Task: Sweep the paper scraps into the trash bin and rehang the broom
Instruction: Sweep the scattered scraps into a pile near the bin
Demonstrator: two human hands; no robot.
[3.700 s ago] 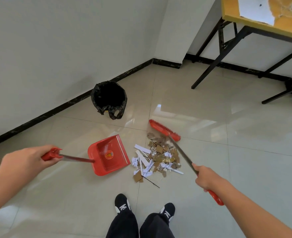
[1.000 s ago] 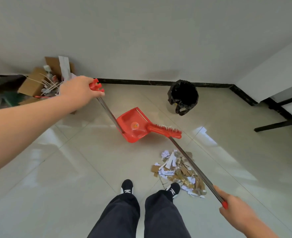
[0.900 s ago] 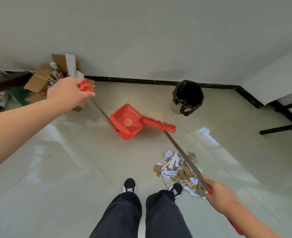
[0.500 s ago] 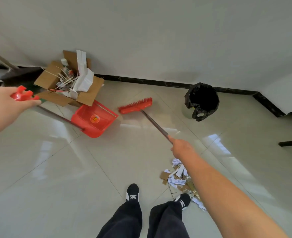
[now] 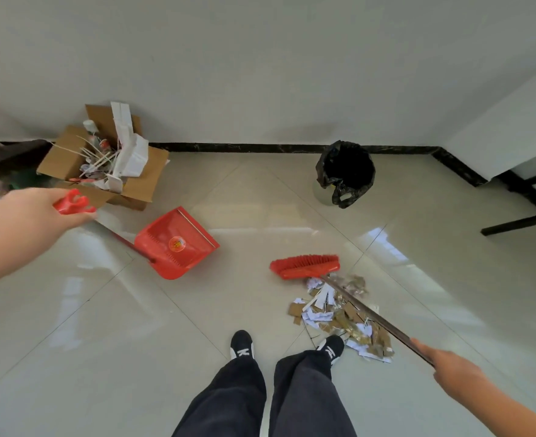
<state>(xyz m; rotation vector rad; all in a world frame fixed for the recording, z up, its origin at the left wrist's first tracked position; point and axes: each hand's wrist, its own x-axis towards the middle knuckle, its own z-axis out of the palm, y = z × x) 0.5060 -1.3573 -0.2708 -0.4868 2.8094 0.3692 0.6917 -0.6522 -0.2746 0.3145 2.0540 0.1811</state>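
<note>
Broom [image 5: 304,267]: swung back from near box, head now beside scraps [image 5: 339,313].
Dustpan [image 5: 175,242]: well apart.
Left hand [image 5: 36,212]: wrapped on dustpan handle.
Right hand [image 5: 449,369]: clasping broom; sweep can begin.

Glossy pale tiled floor [image 5: 260,190] carrying litter and cleaning gear.
An open cardboard box [image 5: 102,162] and black-lined trash bin [image 5: 345,171] stand along its far edge; the red dustpan [image 5: 178,244], broom head [image 5: 304,266], paper scraps [image 5: 339,316] and two black shoes [image 5: 241,345] rest nearer.
</note>
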